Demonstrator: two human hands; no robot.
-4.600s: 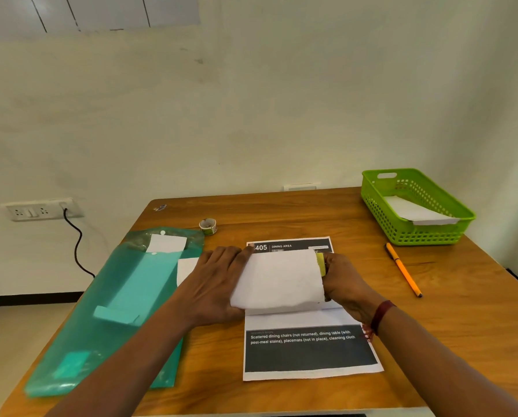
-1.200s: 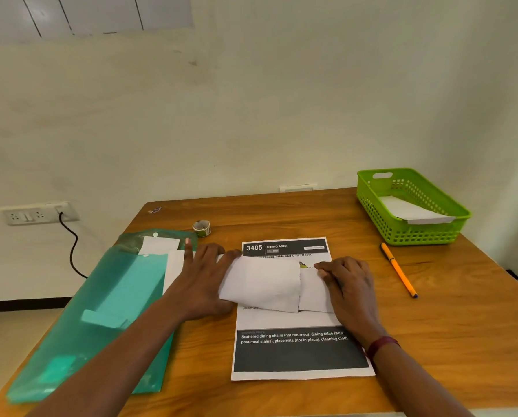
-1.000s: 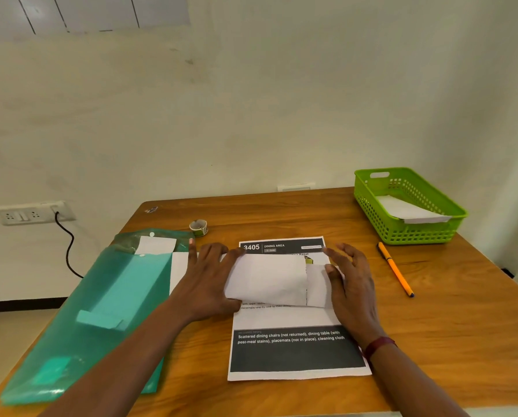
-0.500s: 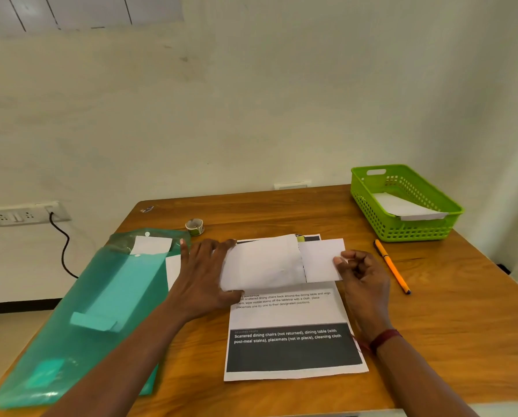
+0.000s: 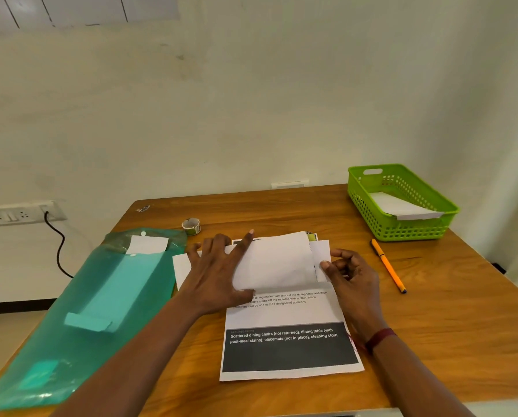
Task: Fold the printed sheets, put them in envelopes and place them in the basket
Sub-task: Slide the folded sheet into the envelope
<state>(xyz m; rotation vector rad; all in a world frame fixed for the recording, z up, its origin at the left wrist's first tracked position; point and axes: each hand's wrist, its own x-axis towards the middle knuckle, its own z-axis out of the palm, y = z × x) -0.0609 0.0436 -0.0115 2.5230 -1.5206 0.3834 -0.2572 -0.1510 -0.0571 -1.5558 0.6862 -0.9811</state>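
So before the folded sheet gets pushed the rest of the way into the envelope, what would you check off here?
1. Envelope held down: ok, the left hand rests on its left part.
2. Folded sheet lined up with the opening: ok, its right end sticks out at the envelope's right edge.
3. Right hand on the sheet: ok, its fingertips touch that exposed end.
4. Sheet fully inside: not ok, part still shows.
5. Basket has room: ok, one envelope lies in it.
6. Envelope flap free to close: cannot tell, the flap is not visible.
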